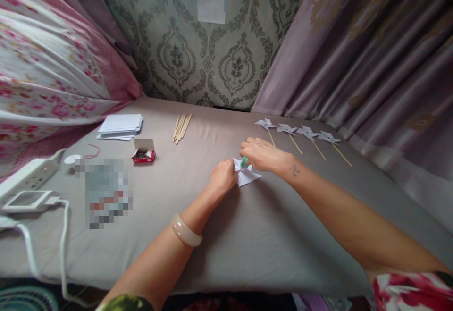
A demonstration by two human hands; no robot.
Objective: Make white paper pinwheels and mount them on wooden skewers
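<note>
My left hand (224, 178) is closed on the left edge of a white paper pinwheel (247, 177), partly folded, low over the cloth. From the right, my right hand (260, 153) bends over the same paper, fingers closed around a small green tube (244, 162) that looks like a glue stick. Its tip meets the middle of the paper or hovers just above it; I cannot tell which. The fingers hide most of the tube.
Several finished pinwheels on sticks (307, 134) lie at the back right. Wooden sticks (182, 128), a paper stack (119, 125) and an open red box (143, 153) of small dark pieces lie left. A power strip (30, 179) with white cables occupies the left edge.
</note>
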